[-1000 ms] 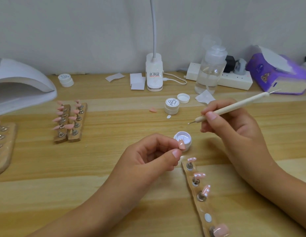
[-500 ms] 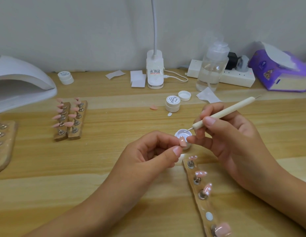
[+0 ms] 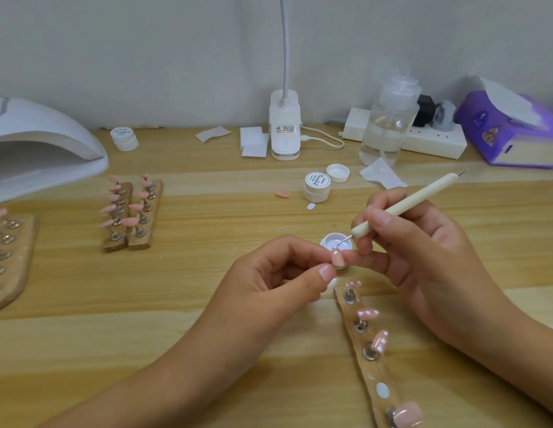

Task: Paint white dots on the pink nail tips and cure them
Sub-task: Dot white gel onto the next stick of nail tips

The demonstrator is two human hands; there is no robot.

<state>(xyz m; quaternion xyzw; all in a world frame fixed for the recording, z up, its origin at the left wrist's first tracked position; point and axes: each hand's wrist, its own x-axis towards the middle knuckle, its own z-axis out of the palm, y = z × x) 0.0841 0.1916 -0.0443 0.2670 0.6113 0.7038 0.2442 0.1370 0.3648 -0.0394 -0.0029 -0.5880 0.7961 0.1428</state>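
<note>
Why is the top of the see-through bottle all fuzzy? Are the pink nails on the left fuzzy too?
Head view: the bottle cap looks ghosted, likely motion blur; head view: the pink nail tips on the left holders are soft too; head view: light is even, with only faint shadows on the table.

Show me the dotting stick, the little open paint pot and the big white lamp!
dotting tool (image 3: 423, 194): head view, on its cream handle.
open pot of white paint (image 3: 330, 242): head view, on the white inside.
nail curing lamp (image 3: 43, 131): head view, on its domed top.
</note>
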